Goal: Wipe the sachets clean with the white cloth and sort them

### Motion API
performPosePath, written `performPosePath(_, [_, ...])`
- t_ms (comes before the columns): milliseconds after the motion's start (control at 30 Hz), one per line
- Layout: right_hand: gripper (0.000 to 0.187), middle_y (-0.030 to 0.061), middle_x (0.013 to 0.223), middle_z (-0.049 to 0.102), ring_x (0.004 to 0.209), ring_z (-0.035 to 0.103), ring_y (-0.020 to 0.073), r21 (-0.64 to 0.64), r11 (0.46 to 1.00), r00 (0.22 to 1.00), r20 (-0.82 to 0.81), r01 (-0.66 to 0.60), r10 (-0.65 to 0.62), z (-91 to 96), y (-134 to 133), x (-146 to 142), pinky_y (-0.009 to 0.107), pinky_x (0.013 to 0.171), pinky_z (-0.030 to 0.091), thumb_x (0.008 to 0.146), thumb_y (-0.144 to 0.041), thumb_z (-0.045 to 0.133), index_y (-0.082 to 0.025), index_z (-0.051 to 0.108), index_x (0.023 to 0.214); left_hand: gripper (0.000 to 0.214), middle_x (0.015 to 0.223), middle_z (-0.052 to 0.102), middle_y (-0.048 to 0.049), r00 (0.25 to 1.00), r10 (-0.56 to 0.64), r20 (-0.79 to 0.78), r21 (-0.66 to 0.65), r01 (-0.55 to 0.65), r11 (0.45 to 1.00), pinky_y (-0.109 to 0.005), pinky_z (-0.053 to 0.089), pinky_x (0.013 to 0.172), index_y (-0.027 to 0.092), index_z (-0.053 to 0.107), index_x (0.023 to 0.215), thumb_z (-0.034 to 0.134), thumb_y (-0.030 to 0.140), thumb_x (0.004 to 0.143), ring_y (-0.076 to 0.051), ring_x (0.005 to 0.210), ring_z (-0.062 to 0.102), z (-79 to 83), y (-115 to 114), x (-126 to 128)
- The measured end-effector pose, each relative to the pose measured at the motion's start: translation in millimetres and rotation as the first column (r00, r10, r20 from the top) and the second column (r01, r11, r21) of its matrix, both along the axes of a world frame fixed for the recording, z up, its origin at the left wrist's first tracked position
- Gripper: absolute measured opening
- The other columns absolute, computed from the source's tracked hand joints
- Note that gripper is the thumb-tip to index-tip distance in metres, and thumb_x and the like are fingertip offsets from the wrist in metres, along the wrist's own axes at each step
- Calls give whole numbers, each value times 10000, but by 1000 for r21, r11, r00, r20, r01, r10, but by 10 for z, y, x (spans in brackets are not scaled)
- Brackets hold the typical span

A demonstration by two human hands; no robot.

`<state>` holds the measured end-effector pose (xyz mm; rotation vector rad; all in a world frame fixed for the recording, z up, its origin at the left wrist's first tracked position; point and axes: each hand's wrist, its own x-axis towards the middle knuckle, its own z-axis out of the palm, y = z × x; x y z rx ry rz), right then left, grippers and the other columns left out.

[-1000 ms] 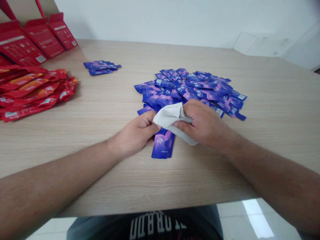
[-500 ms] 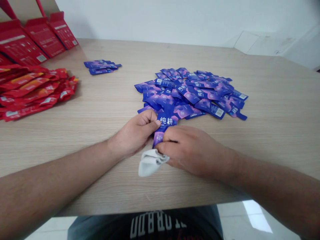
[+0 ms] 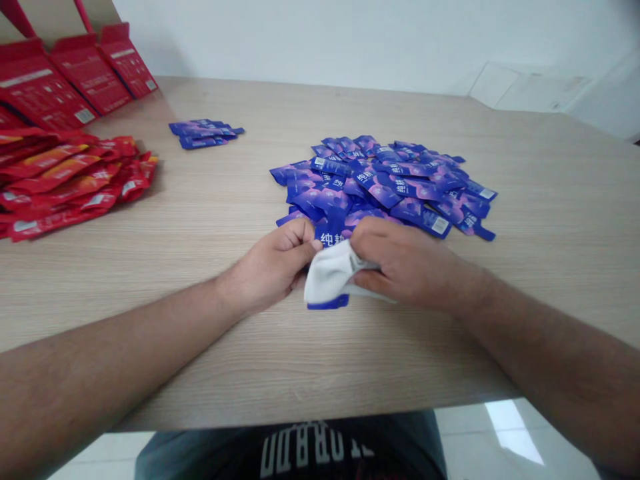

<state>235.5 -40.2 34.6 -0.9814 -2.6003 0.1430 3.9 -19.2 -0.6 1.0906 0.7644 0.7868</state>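
left hand (image 3: pixel 273 267) pinches the light, slippery foil sachet (image 3: pixel 329 238) by its top end; right hand (image 3: pixel 407 263) clamps soft white cloth (image 3: pixel 330 275) around its lower part.

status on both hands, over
Left hand pinching flat blue foil sachet. Right hand holding soft white cloth over its lower end. Loose blue foil sachet heap directly behind.

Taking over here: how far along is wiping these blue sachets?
Only a small batch of blue sachets sits apart, probably finished. In hand, the left hand holds one sachet while the right hand wipes it with a white cloth. The large pile remains, so most looks left.
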Motion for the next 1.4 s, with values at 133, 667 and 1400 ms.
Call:
performPosePath(133, [185, 40, 926, 577, 852, 555, 201, -1, 999, 999, -22, 37, -37, -24, 33, 18, 309, 727, 405, 968, -352, 645, -194, 572, 906, 316, 655, 530, 46, 999, 34, 27, -49, -33, 998, -164, 375, 421, 200, 477, 814, 779, 290, 837, -79, 504, 495, 35, -1, 15])
performPosePath(667, [200, 61, 954, 603, 904, 573, 219, 17, 991, 988, -83, 132, -130, -63, 5, -37, 330, 781, 447, 960, -364, 658, -182, 582, 927, 311, 584, 484, 66, 995, 98, 22, 0, -98, 995, -171, 298, 429, 199, 491, 786, 783, 293, 834, -61, 455, 407, 24, -19, 41])
performPosePath(1400, [76, 57, 964, 629, 863, 577, 205, 33, 993, 989, 98, -116, 112, -12, -210, -183, 336, 761, 447, 949, -253, 660, -179, 667, 962, 276, 651, 524, 43, 997, 28, -65, 135, -19, 991, -188, 328, 486, 197, 491, 810, 720, 333, 884, -81, 531, 459, -16, -22, 0])
